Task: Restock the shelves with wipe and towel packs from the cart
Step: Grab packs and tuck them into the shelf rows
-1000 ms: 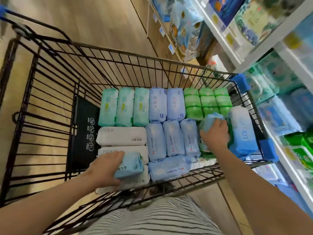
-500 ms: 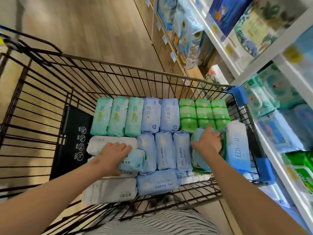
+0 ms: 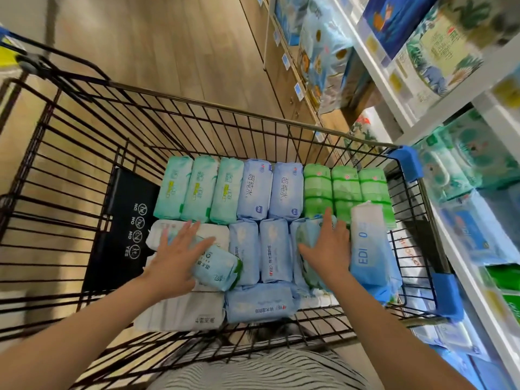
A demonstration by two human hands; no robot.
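The black wire cart holds rows of wipe packs: mint-green packs, blue packs and bright-green packs along the far side, white packs nearer. The left hand lies open, fingers spread, against a small pale-blue pack. The right hand rests flat, fingers splayed, on a teal pack, hiding much of it, beside the EDI pack. The shelves at the right are blurred.

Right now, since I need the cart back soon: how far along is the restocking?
Early. Shelves hold packs, none traceably from the cart. Left hand rests on a small blue pack, right hand on a teal pack; neither gripped. Full rows remain.
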